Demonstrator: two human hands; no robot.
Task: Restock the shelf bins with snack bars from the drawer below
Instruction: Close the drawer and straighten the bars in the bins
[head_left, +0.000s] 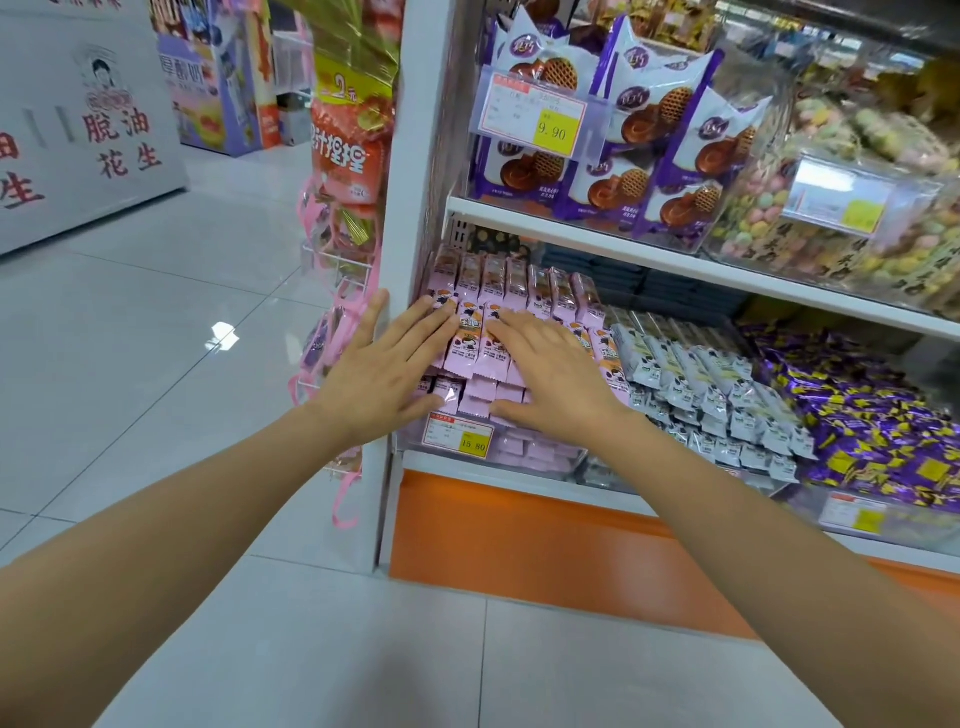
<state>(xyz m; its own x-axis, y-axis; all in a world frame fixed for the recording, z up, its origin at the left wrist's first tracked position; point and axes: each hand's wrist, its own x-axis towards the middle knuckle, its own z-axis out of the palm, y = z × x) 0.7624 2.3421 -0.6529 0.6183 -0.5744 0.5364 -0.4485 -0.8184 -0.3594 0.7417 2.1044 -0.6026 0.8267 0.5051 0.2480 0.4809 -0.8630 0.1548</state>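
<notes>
Both hands, left hand (387, 371) and right hand (553, 382), lie flat with straight fingers on pink snack bars (475, 340) at frame centre, bars' long axes pointing away.

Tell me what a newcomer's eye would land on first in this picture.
The left hand and the right hand lie flat, fingers straight, on a sloping stack of pink-wrapped snack bars in the lower shelf's leftmost bin. Above them, purple-and-white waffle biscuit packs fill the upper shelf behind a yellow 9.90 price tag. Below the bins runs a bright orange base panel.
</notes>
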